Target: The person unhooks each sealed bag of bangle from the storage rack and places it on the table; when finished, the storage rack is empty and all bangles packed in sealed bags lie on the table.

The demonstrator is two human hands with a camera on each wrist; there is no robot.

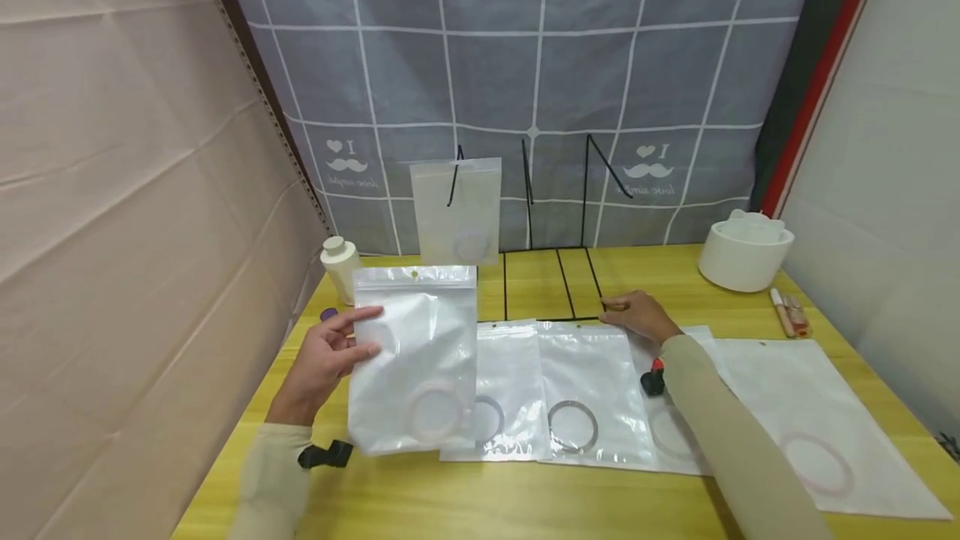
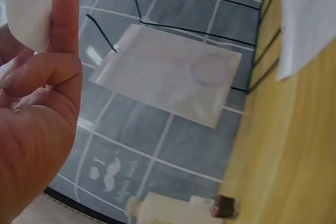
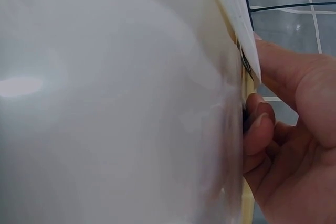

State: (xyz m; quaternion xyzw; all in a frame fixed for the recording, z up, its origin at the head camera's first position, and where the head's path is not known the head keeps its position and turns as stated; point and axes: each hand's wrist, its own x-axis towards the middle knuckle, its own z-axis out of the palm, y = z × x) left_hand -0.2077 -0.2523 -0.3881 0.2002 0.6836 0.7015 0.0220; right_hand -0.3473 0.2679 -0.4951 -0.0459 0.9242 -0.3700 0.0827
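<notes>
My left hand (image 1: 318, 361) pinches the left edge of a clear-fronted white zip bag (image 1: 408, 340), raised upright above the table. A pale pink ring shows through its lower part. My right hand (image 1: 633, 312) holds the front right corner of a black wire rack (image 1: 587, 190) with thumb and fingers; bag edges partly hide the contact in the right wrist view. On the rack's left prong hangs another zip bag (image 1: 456, 211), a pale purple ring (image 2: 210, 70) inside. Below lie more ringed bags: one with a purplish ring (image 1: 489, 419), one with a dark ring (image 1: 572, 426).
Further right, a large white bag (image 1: 825, 407) lies partly behind my right forearm. A white bottle (image 1: 341, 269) stands at the back left, a white round container (image 1: 746, 252) at the back right, with small tubes (image 1: 791, 315) near it. Grey checked cloth (image 1: 487, 73) hangs behind.
</notes>
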